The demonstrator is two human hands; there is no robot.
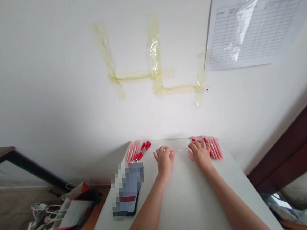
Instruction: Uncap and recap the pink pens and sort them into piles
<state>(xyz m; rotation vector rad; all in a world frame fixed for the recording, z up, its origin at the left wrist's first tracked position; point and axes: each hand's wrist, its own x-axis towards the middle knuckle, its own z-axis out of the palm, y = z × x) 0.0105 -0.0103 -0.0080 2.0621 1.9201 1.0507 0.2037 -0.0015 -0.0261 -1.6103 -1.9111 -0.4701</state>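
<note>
My left hand (164, 161) is closed in a pinch on a small pink pen part (174, 155), mostly covered by the fingers. My right hand (201, 155) pinches a thin pen refill (183, 149), whose free end points left toward my left hand. Another small pink piece (190, 155) shows beside the right fingers; I cannot tell whether they touch it. Pink pens (216, 148) lie in a row just beyond and to the right of my right hand, with red ones partly hidden among them.
On the white table (190, 203), more pink pens (133, 151) and several red pens (142, 152) lie at the back left. A phone (130, 189) with a blurred screen lies left of my forearm. The wall (63, 82) rises directly behind the table; bags (76, 210) stand on the floor at left.
</note>
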